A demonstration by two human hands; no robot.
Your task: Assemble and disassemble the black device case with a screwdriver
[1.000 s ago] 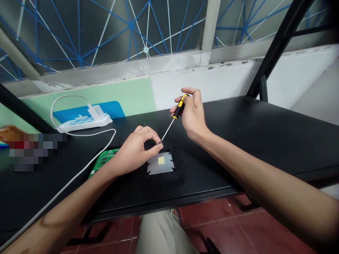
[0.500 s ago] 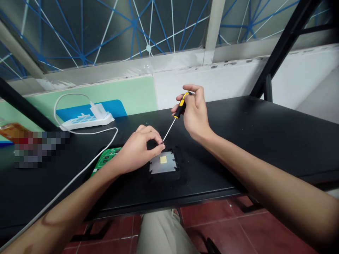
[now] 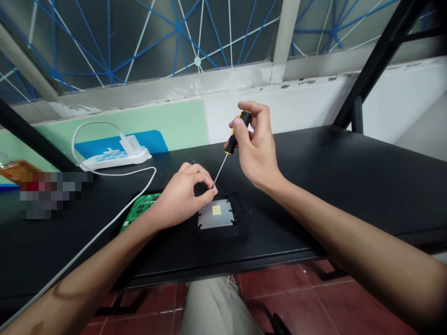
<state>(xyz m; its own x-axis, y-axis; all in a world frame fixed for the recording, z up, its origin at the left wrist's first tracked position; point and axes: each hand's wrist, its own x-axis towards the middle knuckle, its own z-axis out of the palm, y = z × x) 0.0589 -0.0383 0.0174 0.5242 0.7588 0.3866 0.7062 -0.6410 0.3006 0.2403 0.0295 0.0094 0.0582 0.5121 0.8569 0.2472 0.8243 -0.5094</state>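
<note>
A black-and-yellow screwdriver [image 3: 230,144] slants down to the left, its handle gripped in my right hand [image 3: 257,144] with the thumb along it. Its thin metal shaft ends at the fingertips of my left hand [image 3: 186,188]. Thumb and forefinger of that hand are pinched at the tip; anything tiny between them is too small to make out. Just below those fingertips lies a silver metal plate [image 3: 207,221] in a black housing [image 3: 223,231], with notches at its edges. A small pale-yellow square pad [image 3: 217,210] sits on the plate. Partly hidden by my left wrist is a green circuit board [image 3: 139,209].
A white power strip [image 3: 117,160] with a plugged-in charger [image 3: 131,145] stands at the back left of the black table [image 3: 335,195]. Its white cable [image 3: 115,218] runs across the left side. A bottle with orange contents [image 3: 19,172] lies far left, beside a blurred patch.
My right hand has shifted its grip on the screwdriver handle, the thumb now lying along it and the handle turned. My left hand stays pinched at the tip. The view has shifted slightly.
</note>
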